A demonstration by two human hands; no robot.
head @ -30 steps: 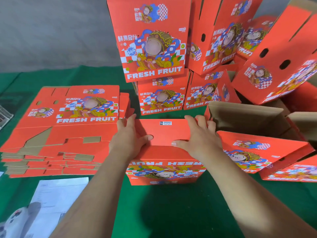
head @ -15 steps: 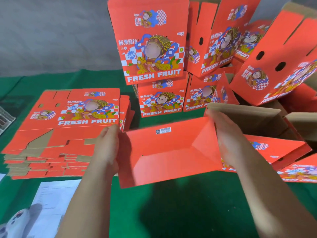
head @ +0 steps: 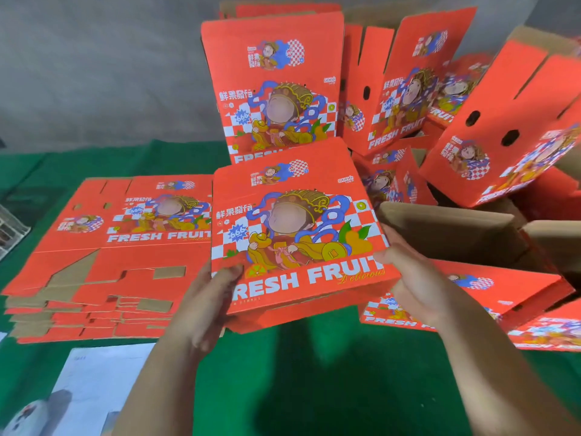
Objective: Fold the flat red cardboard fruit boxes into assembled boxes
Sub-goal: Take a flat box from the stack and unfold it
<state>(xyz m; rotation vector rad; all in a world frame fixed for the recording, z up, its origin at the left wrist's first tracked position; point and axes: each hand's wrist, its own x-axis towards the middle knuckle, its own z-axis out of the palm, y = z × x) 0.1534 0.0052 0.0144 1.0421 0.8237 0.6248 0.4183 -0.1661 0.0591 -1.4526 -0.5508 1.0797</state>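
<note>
I hold a red fruit box (head: 295, 228) up off the green table, its printed "FRESH FRUIT" face turned toward me. My left hand (head: 204, 306) grips its lower left corner, thumb on the print. My right hand (head: 412, 284) grips the lower right edge with the thumb on the front face. A stack of flat red boxes (head: 103, 262) lies to the left. Assembled red boxes (head: 273, 86) are piled behind and to the right.
The green table cloth (head: 314, 382) shows in front of me. A white paper sheet (head: 94, 382) lies at the lower left. An open box with a brown inside (head: 449, 234) sits right of the held box. A grey wall stands behind.
Both hands pressed on the box's bottom panel a second ago. I then lifted and turned the box, so its printed face now points at me instead of the plain red bottom.
</note>
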